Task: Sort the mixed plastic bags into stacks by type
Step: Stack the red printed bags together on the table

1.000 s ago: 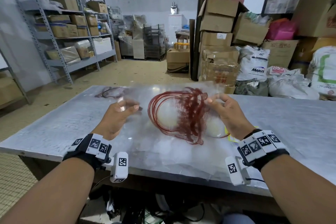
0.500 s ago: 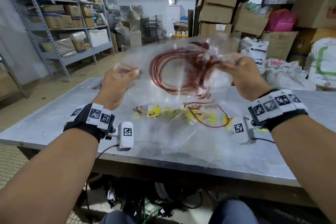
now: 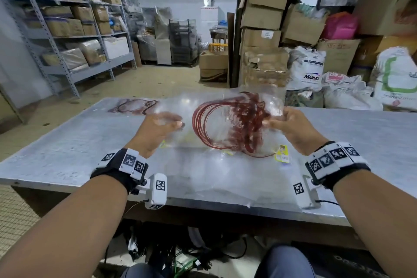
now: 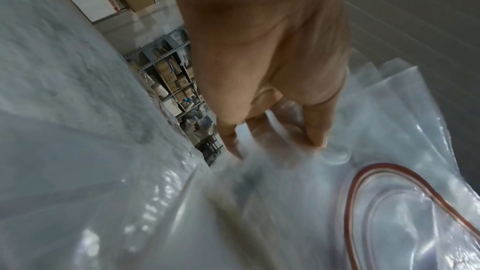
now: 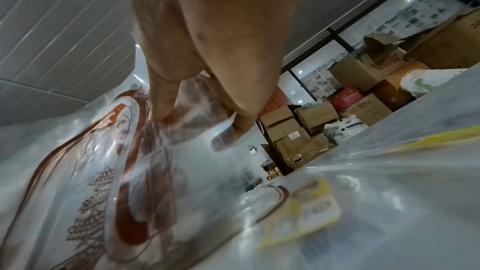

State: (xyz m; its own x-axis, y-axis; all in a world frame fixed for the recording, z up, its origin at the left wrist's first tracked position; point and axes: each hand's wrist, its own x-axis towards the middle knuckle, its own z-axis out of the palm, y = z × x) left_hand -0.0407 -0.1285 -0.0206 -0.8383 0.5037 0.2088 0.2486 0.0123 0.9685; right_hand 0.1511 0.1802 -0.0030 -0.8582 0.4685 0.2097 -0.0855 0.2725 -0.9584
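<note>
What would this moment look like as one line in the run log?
stage: sorting | left hand: pinches red-print bags | right hand: pinches same bundle | bundle: above table | yellow-print bags: flat beneath

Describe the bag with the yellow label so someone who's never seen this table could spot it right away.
Start at the grey metal table and find the bundle of red-printed clear bags held up between the left hand and the right hand. Beneath the bundle's right end lies the yellow-label bag, flat on the table. It alone shows a yellow patch; its neighbours carry only red print.
</note>
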